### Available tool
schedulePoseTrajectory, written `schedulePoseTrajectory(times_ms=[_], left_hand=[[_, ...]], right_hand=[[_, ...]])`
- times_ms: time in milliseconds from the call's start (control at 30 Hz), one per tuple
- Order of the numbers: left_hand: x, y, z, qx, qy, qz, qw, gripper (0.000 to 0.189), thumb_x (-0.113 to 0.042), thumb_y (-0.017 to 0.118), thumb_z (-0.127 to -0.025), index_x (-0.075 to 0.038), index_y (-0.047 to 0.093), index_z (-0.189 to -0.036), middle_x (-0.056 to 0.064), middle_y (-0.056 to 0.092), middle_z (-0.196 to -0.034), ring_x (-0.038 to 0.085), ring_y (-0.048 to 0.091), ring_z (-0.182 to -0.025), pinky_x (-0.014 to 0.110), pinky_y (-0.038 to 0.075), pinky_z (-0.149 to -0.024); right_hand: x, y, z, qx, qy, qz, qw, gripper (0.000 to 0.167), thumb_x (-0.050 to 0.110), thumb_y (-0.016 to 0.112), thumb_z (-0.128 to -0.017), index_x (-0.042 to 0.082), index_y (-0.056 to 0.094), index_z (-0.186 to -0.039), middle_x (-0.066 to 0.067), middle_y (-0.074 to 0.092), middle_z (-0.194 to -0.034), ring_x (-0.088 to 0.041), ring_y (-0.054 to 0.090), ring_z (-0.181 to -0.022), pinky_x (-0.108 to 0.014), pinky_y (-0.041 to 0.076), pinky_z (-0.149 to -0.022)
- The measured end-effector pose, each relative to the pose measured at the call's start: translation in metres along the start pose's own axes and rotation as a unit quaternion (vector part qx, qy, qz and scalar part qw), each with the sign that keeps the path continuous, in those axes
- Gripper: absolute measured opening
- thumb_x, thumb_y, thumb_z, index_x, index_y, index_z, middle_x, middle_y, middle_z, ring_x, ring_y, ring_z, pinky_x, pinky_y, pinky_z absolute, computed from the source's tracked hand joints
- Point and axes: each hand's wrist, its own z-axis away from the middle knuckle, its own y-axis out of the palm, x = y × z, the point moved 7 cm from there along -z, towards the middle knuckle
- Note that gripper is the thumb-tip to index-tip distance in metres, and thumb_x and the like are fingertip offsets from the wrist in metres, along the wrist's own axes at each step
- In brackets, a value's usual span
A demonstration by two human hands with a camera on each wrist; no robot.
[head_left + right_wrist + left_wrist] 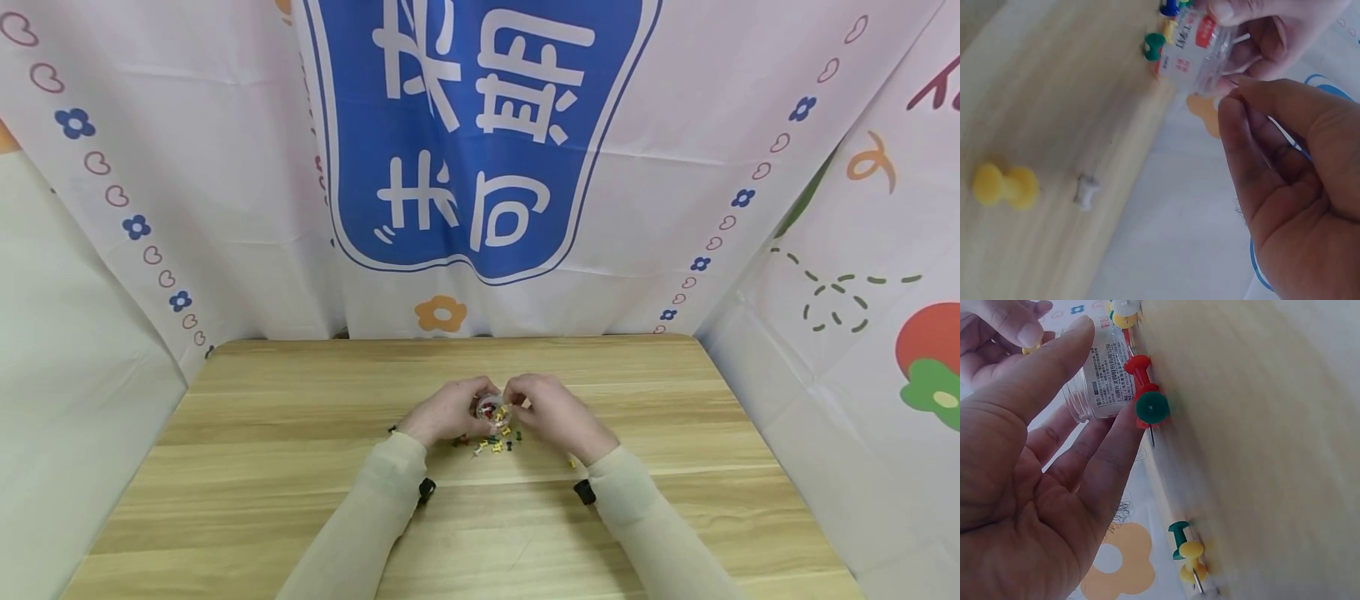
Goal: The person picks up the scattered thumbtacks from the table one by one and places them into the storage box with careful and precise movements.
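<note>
My left hand (pixel 450 410) grips a small clear jar (pixel 1110 372) with a printed label, thumb on one side and fingers on the other. Colored push pins, red and yellow among them, show through the jar's mouth in the head view. At the rim, my right hand (pixel 555 414) pinches a yellow push pin (pixel 1032 349) between thumb and fingertips; in the right wrist view, mostly its thin needle shows. Loose on the table near the jar are a red push pin (pixel 1138 365), a green push pin (pixel 1152 408) and several others.
The pins lie on a wooden table (pixel 300 467). Apart from the cluster are a yellow push pin (pixel 1005 186) and a white push pin (pixel 1087 190), beside the right wrist. A printed white cloth (pixel 247 275) hangs behind the table's far edge.
</note>
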Motion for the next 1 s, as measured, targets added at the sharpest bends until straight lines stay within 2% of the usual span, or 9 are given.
schedulePoseTrajectory(times_ms=[367,600,700,867,1000], left_hand=[[0.001,0.001,-0.001,0.0,0.008,-0.004,1.0,0.045,-0.018,0.099,-0.098,-0.022,0.076,-0.135,0.006,0.083,-0.136,0.022,0.076,-0.119,0.053,0.064,-0.112],[0.001,0.001,-0.001,0.001,0.01,0.007,0.9999,0.046,-0.016,0.099,-0.096,-0.017,0.075,-0.135,0.009,0.083,-0.136,0.025,0.078,-0.12,0.054,0.065,-0.113],[0.001,0.001,-0.002,-0.001,0.01,0.007,0.9999,0.047,-0.016,0.099,-0.096,-0.016,0.074,-0.136,0.01,0.083,-0.137,0.026,0.078,-0.122,0.055,0.065,-0.114],[0.0,0.001,-0.001,-0.002,0.004,0.003,1.0,0.048,-0.017,0.099,-0.097,-0.018,0.075,-0.138,0.008,0.082,-0.138,0.025,0.077,-0.124,0.054,0.064,-0.116],[0.001,0.001,-0.001,0.0,-0.005,0.005,1.0,0.05,-0.018,0.098,-0.097,-0.019,0.074,-0.14,0.009,0.081,-0.141,0.026,0.077,-0.125,0.054,0.063,-0.117]], right_hand=[[0.0,0.009,-0.002,-0.004,0.022,0.008,0.9997,0.014,0.0,0.082,-0.106,0.009,0.083,-0.116,-0.005,0.086,-0.122,-0.021,0.08,-0.116,-0.045,0.07,-0.107],[-0.004,-0.003,0.001,-0.004,0.018,0.023,0.9996,0.01,0.003,0.083,-0.107,0.009,0.083,-0.114,-0.006,0.085,-0.118,-0.022,0.081,-0.112,-0.046,0.07,-0.106],[-0.01,-0.01,0.004,0.009,0.02,0.041,0.9989,0.011,0.002,0.083,-0.106,0.009,0.082,-0.113,-0.005,0.085,-0.116,-0.022,0.081,-0.111,-0.046,0.07,-0.106],[-0.022,-0.017,0.01,0.048,0.048,0.064,0.9957,0.015,-0.002,0.082,-0.104,0.006,0.081,-0.117,-0.008,0.083,-0.117,-0.025,0.079,-0.113,-0.048,0.068,-0.108],[-0.03,-0.021,0.014,0.071,0.065,0.074,0.9925,0.017,-0.006,0.082,-0.1,0.004,0.082,-0.114,-0.009,0.082,-0.113,-0.023,0.076,-0.107,-0.049,0.068,-0.104]])
